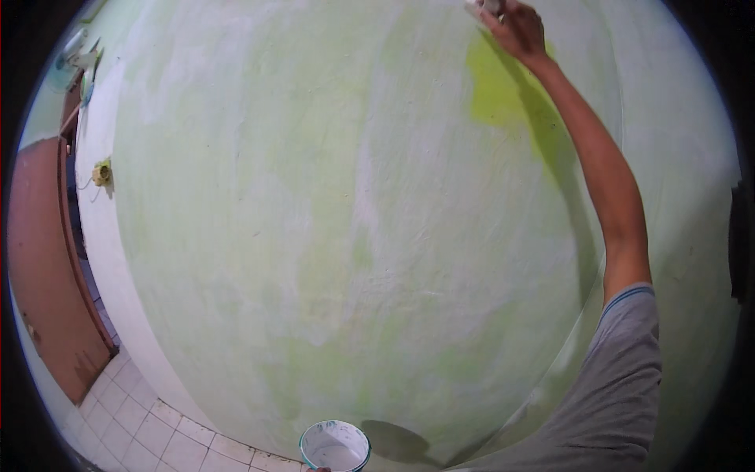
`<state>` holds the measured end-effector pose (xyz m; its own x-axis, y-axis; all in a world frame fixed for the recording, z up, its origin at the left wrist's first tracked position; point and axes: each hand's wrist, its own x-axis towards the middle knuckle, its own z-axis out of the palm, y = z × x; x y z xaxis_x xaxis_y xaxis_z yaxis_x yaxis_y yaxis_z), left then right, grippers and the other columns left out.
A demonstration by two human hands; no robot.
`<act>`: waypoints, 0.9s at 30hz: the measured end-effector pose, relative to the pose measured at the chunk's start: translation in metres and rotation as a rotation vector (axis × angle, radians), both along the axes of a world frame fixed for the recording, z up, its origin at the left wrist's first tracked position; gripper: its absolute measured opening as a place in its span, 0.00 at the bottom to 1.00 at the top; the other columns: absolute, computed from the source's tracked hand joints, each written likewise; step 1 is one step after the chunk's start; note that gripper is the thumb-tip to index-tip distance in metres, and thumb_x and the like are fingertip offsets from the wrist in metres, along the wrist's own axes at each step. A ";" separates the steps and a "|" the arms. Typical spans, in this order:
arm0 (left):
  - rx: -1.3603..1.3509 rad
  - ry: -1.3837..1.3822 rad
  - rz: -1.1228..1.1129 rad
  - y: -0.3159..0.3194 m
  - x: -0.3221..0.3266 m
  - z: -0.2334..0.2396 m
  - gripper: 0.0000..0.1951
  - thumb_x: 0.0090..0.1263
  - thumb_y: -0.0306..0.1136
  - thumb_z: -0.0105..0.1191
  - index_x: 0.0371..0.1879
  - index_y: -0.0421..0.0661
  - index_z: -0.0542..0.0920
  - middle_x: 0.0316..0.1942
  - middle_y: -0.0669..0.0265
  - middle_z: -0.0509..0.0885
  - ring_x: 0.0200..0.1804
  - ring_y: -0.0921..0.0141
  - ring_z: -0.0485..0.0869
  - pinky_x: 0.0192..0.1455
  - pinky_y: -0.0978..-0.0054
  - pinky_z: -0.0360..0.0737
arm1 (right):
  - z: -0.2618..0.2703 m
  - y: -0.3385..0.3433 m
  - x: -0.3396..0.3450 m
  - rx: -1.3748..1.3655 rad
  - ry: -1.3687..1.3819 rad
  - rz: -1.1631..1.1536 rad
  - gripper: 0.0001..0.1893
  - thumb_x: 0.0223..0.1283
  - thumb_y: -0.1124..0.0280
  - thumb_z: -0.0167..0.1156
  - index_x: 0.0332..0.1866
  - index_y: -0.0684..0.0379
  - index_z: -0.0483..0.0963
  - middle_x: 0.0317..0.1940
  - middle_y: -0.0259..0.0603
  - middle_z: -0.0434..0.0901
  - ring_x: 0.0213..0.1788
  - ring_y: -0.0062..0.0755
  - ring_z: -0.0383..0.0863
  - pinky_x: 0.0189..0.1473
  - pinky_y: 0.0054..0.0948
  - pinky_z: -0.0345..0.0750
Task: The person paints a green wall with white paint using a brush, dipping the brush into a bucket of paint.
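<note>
At the top edge of the view, my right hand (pixel 522 29) is raised against the wall and closed around a whitish hand tool (pixel 491 6). The frame cuts most of that tool off, so its exact kind is unclear. Just below it, a bright yellow-green patch (pixel 495 88) shows on the pale green, blotchy painted wall (pixel 295 206). Low in the view is a small bucket (pixel 328 435) with a teal rim and white paint (pixel 339 458) inside. Only fingertips of my left hand (pixel 319 469) show, gripping the bucket's near rim.
To the left, a brown door (pixel 53 253) stands in a doorway. A yellowish socket box (pixel 101 173) with wires juts from the white wall edge, and a wall fan (pixel 79 59) hangs above. White floor tiles (pixel 177 451) run along the wall's foot. A wall corner lies to the right.
</note>
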<state>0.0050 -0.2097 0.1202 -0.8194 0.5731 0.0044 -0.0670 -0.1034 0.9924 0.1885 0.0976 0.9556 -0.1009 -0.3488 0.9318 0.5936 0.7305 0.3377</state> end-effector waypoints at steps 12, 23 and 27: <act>-0.038 0.160 -0.098 0.019 -0.006 -0.002 0.15 0.55 0.37 0.63 0.40 0.47 0.79 0.30 0.66 0.83 0.36 0.63 0.80 0.41 0.63 0.79 | -0.111 0.028 -0.016 0.121 -0.295 -0.199 0.15 0.64 0.55 0.49 0.42 0.52 0.79 0.33 0.39 0.82 0.33 0.42 0.81 0.33 0.35 0.78; -0.021 -0.396 -0.115 0.024 0.028 0.065 0.09 0.52 0.24 0.52 0.32 0.37 0.77 0.31 0.64 0.79 0.34 0.71 0.78 0.38 0.71 0.79 | -0.474 -0.021 0.011 -0.726 -0.868 0.494 0.09 0.49 0.74 0.63 0.38 0.57 0.78 0.32 0.39 0.79 0.34 0.37 0.80 0.32 0.32 0.78; -0.045 -0.413 -0.068 0.036 0.043 0.085 0.08 0.54 0.24 0.54 0.33 0.40 0.76 0.29 0.65 0.78 0.33 0.72 0.78 0.38 0.71 0.79 | -0.579 -0.030 0.008 -1.240 -0.581 0.809 0.05 0.53 0.74 0.64 0.34 0.62 0.79 0.33 0.40 0.82 0.33 0.29 0.82 0.35 0.26 0.78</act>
